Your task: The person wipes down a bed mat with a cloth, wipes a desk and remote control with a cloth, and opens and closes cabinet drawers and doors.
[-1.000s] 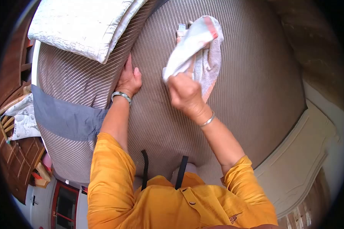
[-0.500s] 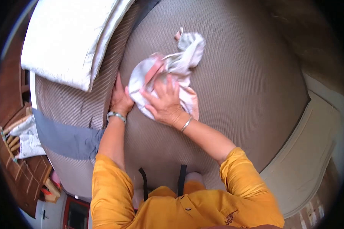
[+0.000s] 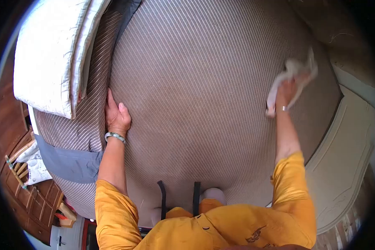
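A brown striped mat [image 3: 196,83] covers the bed under both arms. At its right side my right hand [image 3: 286,92] is closed on a pale cloth [image 3: 273,92], which is blurred by motion and bunched around the fingers. My left hand [image 3: 117,117], with a bracelet at the wrist, rests against the folded-over part of the mat [image 3: 101,54] at the left. Its thumb is apart from the fingers, and some fingertips are hidden at the fold. Just above that hand, a folded white quilt [image 3: 46,58] lies on the folded part.
A cream carved headboard-like panel [image 3: 341,158] stands along the right edge. Wooden furniture [image 3: 33,191] is at the lower left, beside a rack with printed fabric [image 3: 38,168]. Two black straps [image 3: 196,198] hang in front of my body.
My right hand has swept the cloth from the middle to the far right, going from spread on it to closed round it. My left hand remains at the fold while the view has shifted.
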Motion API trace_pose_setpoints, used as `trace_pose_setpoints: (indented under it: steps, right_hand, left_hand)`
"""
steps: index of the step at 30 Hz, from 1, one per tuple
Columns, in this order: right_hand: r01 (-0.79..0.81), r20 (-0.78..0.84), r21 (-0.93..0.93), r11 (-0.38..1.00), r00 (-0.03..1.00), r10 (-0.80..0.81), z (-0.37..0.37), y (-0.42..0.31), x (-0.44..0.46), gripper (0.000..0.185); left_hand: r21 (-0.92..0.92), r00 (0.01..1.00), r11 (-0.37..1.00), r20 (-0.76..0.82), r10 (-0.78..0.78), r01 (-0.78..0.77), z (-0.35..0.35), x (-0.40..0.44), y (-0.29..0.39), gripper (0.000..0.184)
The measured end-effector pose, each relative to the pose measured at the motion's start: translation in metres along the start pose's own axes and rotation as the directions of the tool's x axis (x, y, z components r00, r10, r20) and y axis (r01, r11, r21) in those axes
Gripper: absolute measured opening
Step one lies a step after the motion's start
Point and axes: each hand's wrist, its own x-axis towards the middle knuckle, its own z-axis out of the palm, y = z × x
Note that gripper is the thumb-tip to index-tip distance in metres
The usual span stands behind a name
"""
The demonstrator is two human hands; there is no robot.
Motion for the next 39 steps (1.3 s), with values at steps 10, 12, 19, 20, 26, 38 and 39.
trace_pose_setpoints:
  steps: [10,12,19,20,26,38,39]
  right_hand:
    - [0.288,-0.042,0.709,0.644,0.929,-0.369,-0.174,-0.321,-0.088,0.041]
    - [0.431,-0.233,0.852,0.296,0.82,-0.523,-0.216,-0.399,-0.066,0.028]
    - [0.532,-0.255,0.679,0.506,0.818,-0.516,-0.155,-0.404,0.12,0.019]
    - [0.475,-0.277,0.66,0.582,0.874,-0.399,-0.13,-0.396,0.146,0.025]
    - [0.251,-0.111,0.473,0.844,0.968,-0.226,-0.104,-0.361,0.195,0.042]
    - [0.211,0.031,0.4,0.892,0.969,-0.244,-0.11,-0.363,0.199,0.051]
    - [0.223,0.026,0.385,0.895,0.967,-0.252,-0.107,-0.363,0.199,0.051]
  left_hand:
    - [0.104,0.999,0.994,0.041,-0.026,0.022,-0.009,0.0,0.003,0.07]
    - [0.039,0.974,0.984,0.134,-0.18,0.177,0.013,-0.009,-0.025,0.073]
    - [-0.022,0.998,0.999,0.041,-0.048,0.049,-0.004,-0.005,0.006,0.069]
    - [-0.014,0.997,0.998,0.052,-0.054,0.055,-0.006,-0.006,0.007,0.069]
    - [-0.042,0.982,0.987,0.122,-0.146,0.152,-0.013,-0.003,0.01,0.07]
    - [0.035,0.982,0.99,0.128,-0.142,0.138,-0.024,-0.001,0.018,0.067]
    - [-0.06,0.968,0.98,0.178,-0.179,0.192,-0.026,0.0,0.019,0.067]
